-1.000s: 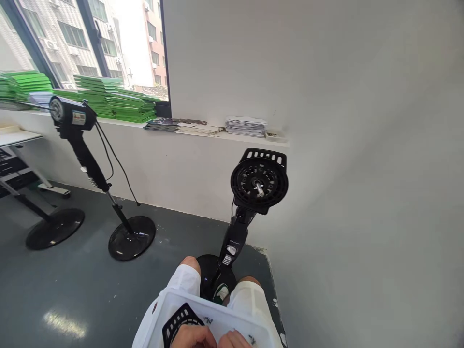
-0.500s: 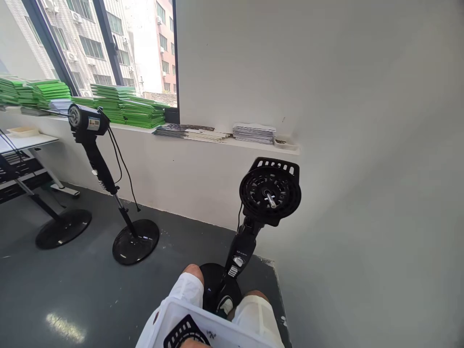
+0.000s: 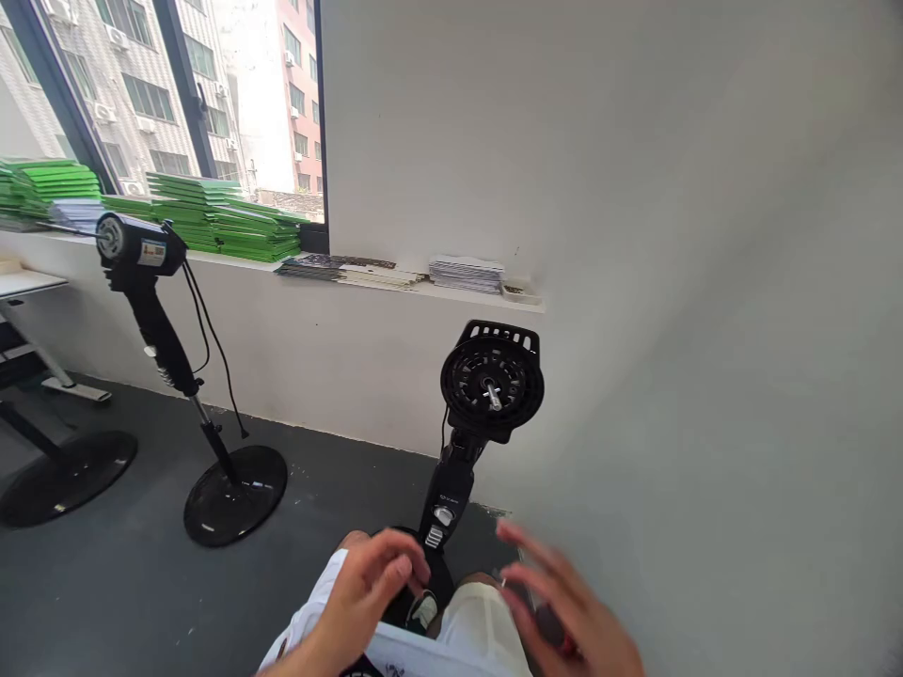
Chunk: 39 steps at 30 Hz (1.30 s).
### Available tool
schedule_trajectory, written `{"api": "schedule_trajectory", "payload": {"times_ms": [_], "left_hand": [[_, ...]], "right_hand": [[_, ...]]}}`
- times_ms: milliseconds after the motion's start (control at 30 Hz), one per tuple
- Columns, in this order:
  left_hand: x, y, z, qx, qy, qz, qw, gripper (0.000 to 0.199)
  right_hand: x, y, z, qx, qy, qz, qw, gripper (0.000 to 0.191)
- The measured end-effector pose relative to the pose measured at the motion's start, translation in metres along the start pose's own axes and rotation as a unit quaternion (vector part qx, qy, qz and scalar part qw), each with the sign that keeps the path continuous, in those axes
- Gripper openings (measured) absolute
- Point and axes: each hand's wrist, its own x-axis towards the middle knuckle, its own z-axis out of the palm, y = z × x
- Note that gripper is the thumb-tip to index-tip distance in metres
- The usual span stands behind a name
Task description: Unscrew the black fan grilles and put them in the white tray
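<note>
My left hand [image 3: 373, 588] hovers over my lap with fingers bent and thumb apart, holding nothing visible. My right hand [image 3: 564, 602] is lifted to the right, its fingers smeared by motion. Between its fingers and thumb lies a dark object with a red part [image 3: 550, 622]; its kind is unclear. Ahead of both hands stands a black fan stand [image 3: 450, 498], with a round slotted motor plate [image 3: 469, 385] and a bare metal shaft [image 3: 493, 395]. On my lap rests a white bin [image 3: 416, 651], holding a partly hidden black slotted part [image 3: 361, 668].
Another black fan stand [image 3: 159, 329] with an exposed motor and hanging cords stands left. A round black base [image 3: 67, 475] is further left. Green stacks [image 3: 258, 230], papers [image 3: 466, 273] and a small tray [image 3: 520, 291] line the sill. A wall [image 3: 705, 376] rises on the right.
Both hands have come up into view above the bin; before, only part of one hand showed inside it, by the black part. The view has shifted slightly right.
</note>
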Motion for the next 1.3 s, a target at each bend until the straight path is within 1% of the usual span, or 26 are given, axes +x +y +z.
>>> {"api": "schedule_trajectory", "payload": {"times_ms": [33, 67, 133, 167, 233, 267, 333, 400, 433, 500, 633, 833, 967, 1067, 1100, 1133, 1167, 1233, 1267, 1300], "left_hand": [[0.017, 0.015, -0.001, 0.02, 0.02, 0.028, 0.999, 0.036], [0.036, 0.03, -0.001, 0.04, 0.034, 0.058, 0.997, 0.032], [0.078, 0.058, 0.003, 0.064, 0.067, 0.149, 0.985, 0.029], [0.099, 0.069, 0.007, 0.07, 0.082, 0.201, 0.974, 0.029], [0.141, 0.088, 0.017, 0.075, 0.097, 0.297, 0.947, 0.035], [0.16, 0.095, 0.022, 0.084, 0.097, 0.325, 0.937, 0.04], [0.19, 0.106, 0.032, 0.108, 0.065, 0.346, 0.93, 0.051], [0.21, 0.111, 0.039, 0.122, 0.006, 0.331, 0.936, 0.057], [0.216, 0.113, 0.041, 0.124, -0.02, 0.319, 0.939, 0.057], [0.222, 0.114, 0.045, 0.125, -0.045, 0.302, 0.944, 0.05], [0.221, 0.115, 0.05, 0.136, -0.021, 0.305, 0.942, 0.035], [0.221, 0.117, 0.051, 0.142, -0.018, 0.316, 0.938, 0.032], [0.225, 0.117, 0.051, 0.165, -0.029, 0.321, 0.932, 0.032], [0.229, 0.116, 0.05, 0.167, -0.042, 0.326, 0.93, 0.033], [0.23, 0.116, 0.049, 0.168, -0.046, 0.325, 0.93, 0.033], [0.231, 0.117, 0.049, 0.169, -0.049, 0.324, 0.93, 0.034], [0.232, 0.117, 0.049, 0.172, -0.051, 0.322, 0.93, 0.034], [0.232, 0.117, 0.049, 0.178, -0.054, 0.32, 0.929, 0.033], [0.232, 0.116, 0.048, 0.183, -0.057, 0.32, 0.928, 0.033], [0.232, 0.116, 0.048, 0.191, -0.061, 0.322, 0.925, 0.034]], "right_hand": [[0.019, 0.0, -0.011, -0.017, 0.055, 0.019, 0.998, 0.009], [0.038, 0.0, -0.021, -0.024, 0.07, 0.012, 0.997, 0.009], [0.073, 0.001, -0.034, -0.048, 0.13, 0.033, 0.99, 0.012], [0.089, 0.002, -0.037, -0.061, 0.151, 0.033, 0.986, 0.015], [0.114, 0.005, -0.04, -0.086, 0.157, 0.03, 0.983, 0.019], [0.123, 0.007, -0.04, -0.098, 0.153, 0.025, 0.983, 0.021], [0.136, 0.011, -0.038, -0.123, 0.135, 0.018, 0.983, 0.022], [0.143, 0.015, -0.037, -0.148, 0.118, 0.012, 0.982, 0.022], [0.144, 0.017, -0.037, -0.16, 0.11, 0.01, 0.981, 0.022], [0.146, 0.019, -0.038, -0.182, 0.099, 0.008, 0.978, 0.021], [0.148, 0.018, -0.041, -0.216, 0.096, 0.007, 0.972, 0.021], [0.153, 0.015, -0.045, -0.264, 0.069, 0.018, 0.962, 0.026], [0.159, 0.015, -0.047, -0.252, 0.042, 0.047, 0.966, 0.026], [0.163, 0.018, -0.046, -0.181, 0.029, 0.089, 0.979, 0.021], [0.163, 0.02, -0.045, -0.138, 0.034, 0.106, 0.984, 0.018], [0.163, 0.022, -0.044, -0.088, 0.04, 0.124, 0.988, 0.019], [0.163, 0.025, -0.042, -0.034, 0.047, 0.14, 0.988, 0.028], [0.162, 0.03, -0.039, 0.066, 0.057, 0.168, 0.982, 0.056], [0.162, 0.031, -0.037, 0.102, 0.057, 0.181, 0.976, 0.066], [0.162, 0.032, -0.036, 0.125, 0.056, 0.193, 0.971, 0.07]]}}
